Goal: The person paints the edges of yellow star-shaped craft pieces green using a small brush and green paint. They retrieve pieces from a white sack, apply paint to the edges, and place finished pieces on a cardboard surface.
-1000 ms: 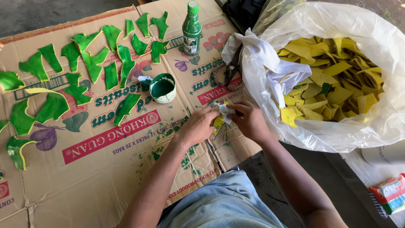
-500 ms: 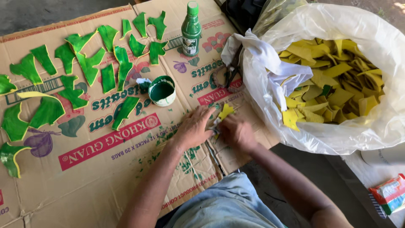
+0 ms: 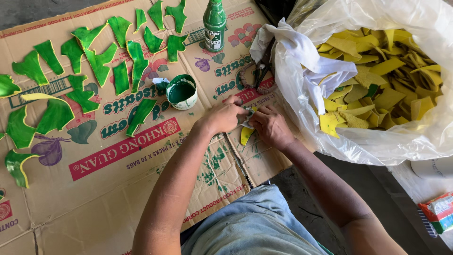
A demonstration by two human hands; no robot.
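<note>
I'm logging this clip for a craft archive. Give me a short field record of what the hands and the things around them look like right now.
left hand: pressed on a yellow piece, together with a bit of whitish material
right hand: fingers on the same yellow piece
surface: flattened cardboard, smeared with green paint
paint pot: small, green inside, left of the hands
green bottle: upright, at the far edge
painted pieces: green, spread over the cardboard's left side
plastic bag: clear, open, full of yellow pieces

makeshift craft workspace, flattened cardboard [image 3: 118,198], paint pot [image 3: 182,92]
</note>
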